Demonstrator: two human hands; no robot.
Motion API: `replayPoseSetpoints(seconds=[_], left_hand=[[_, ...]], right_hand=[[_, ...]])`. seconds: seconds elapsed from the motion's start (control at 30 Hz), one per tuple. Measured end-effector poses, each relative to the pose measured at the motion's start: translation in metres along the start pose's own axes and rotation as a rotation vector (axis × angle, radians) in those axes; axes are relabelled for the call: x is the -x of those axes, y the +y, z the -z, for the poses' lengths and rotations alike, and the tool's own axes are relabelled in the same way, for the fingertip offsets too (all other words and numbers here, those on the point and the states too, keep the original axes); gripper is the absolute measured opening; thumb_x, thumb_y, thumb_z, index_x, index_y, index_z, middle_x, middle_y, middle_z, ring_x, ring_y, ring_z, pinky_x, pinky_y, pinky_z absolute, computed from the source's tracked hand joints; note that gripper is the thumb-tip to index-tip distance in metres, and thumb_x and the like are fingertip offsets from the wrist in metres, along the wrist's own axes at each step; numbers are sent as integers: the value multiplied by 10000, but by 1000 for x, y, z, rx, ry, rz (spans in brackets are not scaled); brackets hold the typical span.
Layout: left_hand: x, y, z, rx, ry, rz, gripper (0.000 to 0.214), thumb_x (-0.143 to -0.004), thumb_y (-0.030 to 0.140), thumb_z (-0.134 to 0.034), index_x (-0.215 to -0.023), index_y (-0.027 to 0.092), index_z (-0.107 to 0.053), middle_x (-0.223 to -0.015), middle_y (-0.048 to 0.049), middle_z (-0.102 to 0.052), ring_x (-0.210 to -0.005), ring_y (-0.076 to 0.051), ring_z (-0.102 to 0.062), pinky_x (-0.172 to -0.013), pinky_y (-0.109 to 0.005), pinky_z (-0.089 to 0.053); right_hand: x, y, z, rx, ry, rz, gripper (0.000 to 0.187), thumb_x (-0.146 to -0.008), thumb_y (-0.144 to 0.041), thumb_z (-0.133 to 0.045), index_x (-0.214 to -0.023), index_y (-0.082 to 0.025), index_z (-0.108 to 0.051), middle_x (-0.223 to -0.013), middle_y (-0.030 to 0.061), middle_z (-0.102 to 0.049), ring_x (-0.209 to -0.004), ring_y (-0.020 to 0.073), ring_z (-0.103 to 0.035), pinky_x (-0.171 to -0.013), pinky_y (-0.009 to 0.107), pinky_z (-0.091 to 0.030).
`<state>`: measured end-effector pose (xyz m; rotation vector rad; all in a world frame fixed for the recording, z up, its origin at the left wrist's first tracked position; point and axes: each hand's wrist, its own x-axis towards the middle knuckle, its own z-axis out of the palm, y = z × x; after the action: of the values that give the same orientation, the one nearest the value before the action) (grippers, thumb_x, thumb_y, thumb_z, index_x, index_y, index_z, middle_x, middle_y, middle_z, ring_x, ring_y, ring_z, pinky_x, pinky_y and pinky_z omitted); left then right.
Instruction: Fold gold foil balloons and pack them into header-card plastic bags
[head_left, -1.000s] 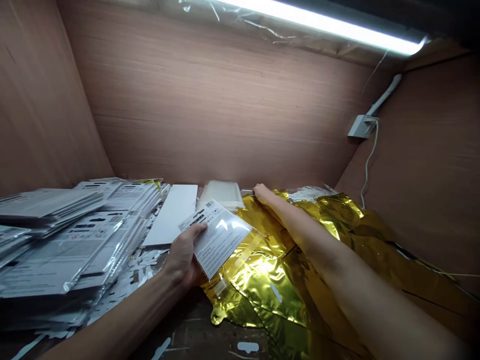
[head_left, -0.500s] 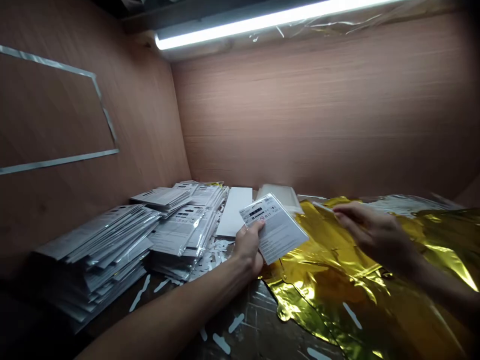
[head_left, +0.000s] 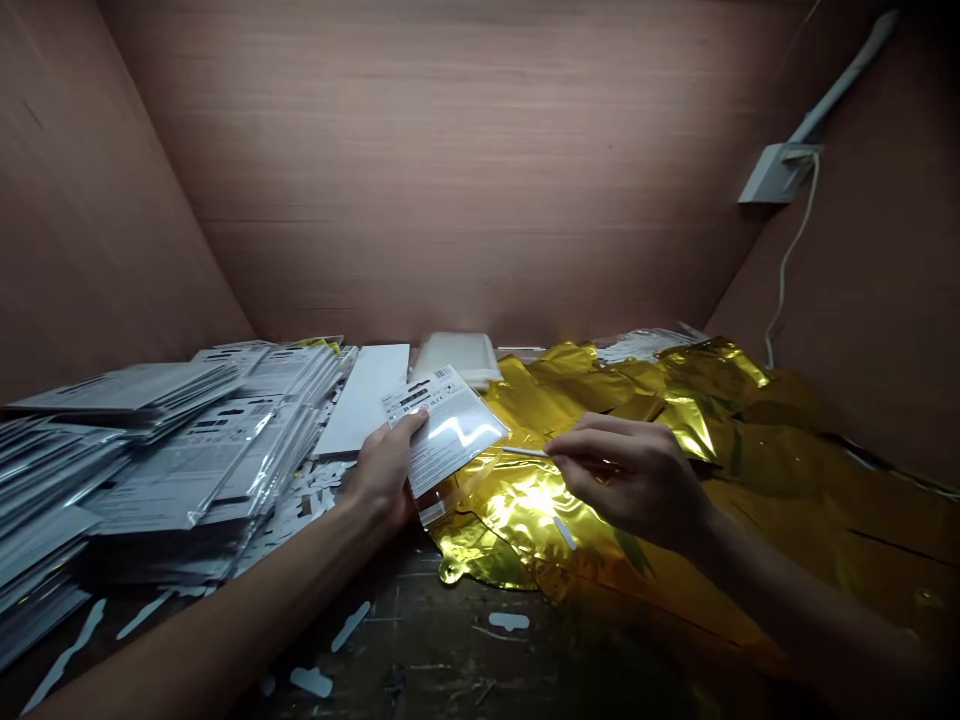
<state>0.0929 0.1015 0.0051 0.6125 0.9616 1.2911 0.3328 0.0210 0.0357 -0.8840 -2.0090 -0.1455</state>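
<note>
the fingers of the right hand (head_left: 634, 470) are closed narrow, and the thumb and first fingertips pinch a thin white plastic stick (head_left: 526, 452). the stick goes out to the left from the fingertips, and its end is near the edge of a clear plastic packet (head_left: 454, 435). the fingers of the left hand (head_left: 386, 470) are holding this packet at its lower left side, and the thumb lies over the front. the packet is tilted and it stays above the table, between the two hands. inside it is a white card with black print, a barcode and small marks, and the shiny plastic has a strip of clear flap at the bottom.

below the right fingers lies a crumpled gold foil balloon (head_left: 540, 510), very shiny. left of the left fingers are piles of flat silver-and-white packets (head_left: 187, 460), and a long white rectangular card (head_left: 367, 400) is behind them. small white paper scraps (head_left: 510, 621) lie on the dark wooden table (head_left: 420, 650) under the hands.
</note>
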Motion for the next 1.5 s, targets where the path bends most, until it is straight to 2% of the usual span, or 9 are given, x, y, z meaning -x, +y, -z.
replayPoseSetpoints(seconds=[0.2,0.37,0.57,0.7,1.03,1.2,1.37,1.43,1.5], left_hand=[[9,1,-5,-38,-29,13,177,-891,171,-691,-1049,93,-666,-748,-106,-739,-561,-210,-710,-585,-359,-656],[7,-1,-3,-40,-52,-4,204,-851,188,-730,-1023,105,-658,-744,-100,-733,-548,-213,-697,-504,-319,-625],[9,-2,-2,-41,-86,13,257,-858,196,-716,-1082,80,-671,-801,-138,-751,-582,-231,-713,-523,-335,-632],[13,-1,-4,-63,-98,35,273,-873,202,-702,-1111,74,-659,-737,-118,-731,-542,-223,-691,-490,-326,-619],[14,-1,-7,-50,-86,40,215,-877,171,-688,-1060,59,-671,-804,-158,-755,-574,-247,-717,-500,-342,-633],[19,-7,-11,38,-60,20,209,-902,120,-657,-1105,75,-679,-838,-140,-767,-623,-222,-733,-597,-342,-662],[27,-18,-12,43,-133,-38,169,-889,127,-702,-1054,90,-700,-914,-145,-776,-729,-242,-757,-695,-369,-673],[28,-17,-12,32,-129,-45,181,-898,131,-691,-1074,89,-700,-947,-153,-778,-743,-251,-760,-701,-385,-674],[27,-12,-12,15,-109,-35,182,-904,122,-674,-1080,81,-697,-920,-154,-777,-690,-245,-754,-668,-386,-673]], right_hand=[[-1,-9,3,-102,39,-53,146,-875,-99,-645,-874,-194,-756,-728,9,-680,-517,99,-520,-465,249,-417],[3,-5,-5,23,-21,-23,153,-879,-119,-627,-850,-200,-753,-745,27,-704,-568,137,-596,-529,287,-464],[8,-2,-9,45,-13,-51,140,-873,-129,-637,-846,-199,-755,-746,30,-712,-583,148,-622,-542,290,-472],[9,-2,-8,0,-41,-75,130,-867,-132,-648,-834,-194,-758,-726,24,-698,-568,142,-603,-521,285,-453],[9,-2,-6,55,6,-130,147,-898,-116,-621,-865,-221,-718,-751,8,-695,-618,149,-618,-564,286,-477],[12,0,-16,212,8,-133,143,-1002,-165,-534,-1028,-228,-661,-884,54,-682,-762,200,-651,-701,334,-524],[13,0,-32,199,-9,-242,164,-1048,-193,-443,-1114,-202,-594,-954,89,-634,-817,219,-625,-724,349,-547],[12,2,-26,135,-52,-288,178,-1039,-216,-475,-1178,-193,-584,-1048,106,-628,-882,224,-633,-773,363,-567],[11,7,-13,20,-174,-251,239,-1027,-242,-516,-1250,-206,-596,-1198,120,-619,-1023,242,-644,-887,396,-573]])
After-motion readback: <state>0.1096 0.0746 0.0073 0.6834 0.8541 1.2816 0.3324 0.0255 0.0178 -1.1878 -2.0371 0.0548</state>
